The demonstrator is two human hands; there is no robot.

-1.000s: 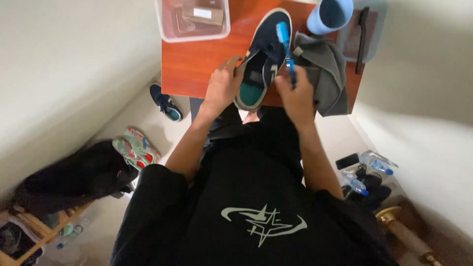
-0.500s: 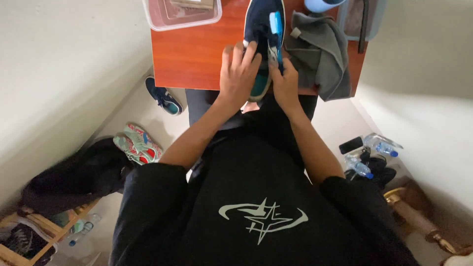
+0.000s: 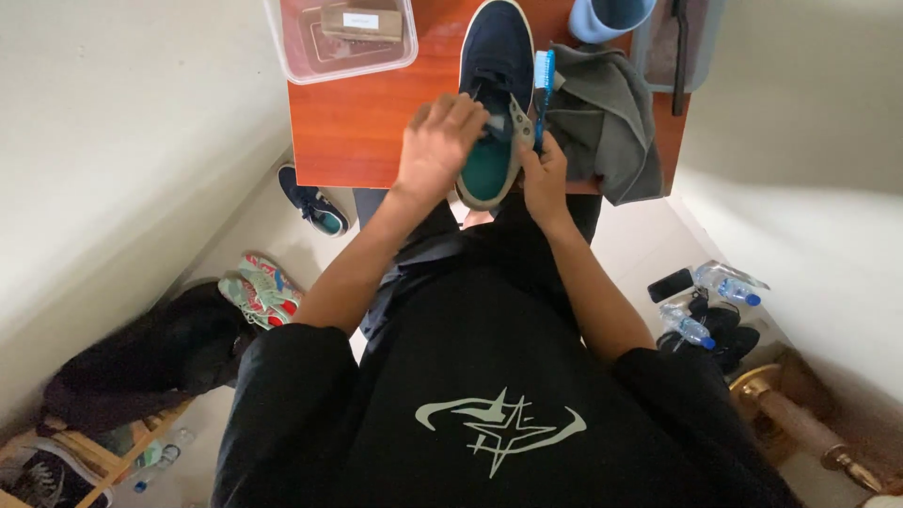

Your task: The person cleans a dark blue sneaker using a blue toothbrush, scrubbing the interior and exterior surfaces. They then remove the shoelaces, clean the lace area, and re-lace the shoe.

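A navy shoe with a teal lining and pale sole lies on the reddish wooden table, toe pointing away from me. My left hand grips the shoe at its heel opening, fingers curled over the collar. My right hand holds a blue brush upright along the shoe's right side, bristles against the shoe. A grey cloth lies just right of the brush.
A clear plastic box with small items stands at the table's far left; a light blue container and grey tray at the far right. On the floor: a matching navy shoe, colourful sneakers, a black bag, water bottles.
My left hand has shifted from the shoe's side onto its heel opening. The right hand has slid the brush a little along the shoe's right side. The view has tilted slightly.
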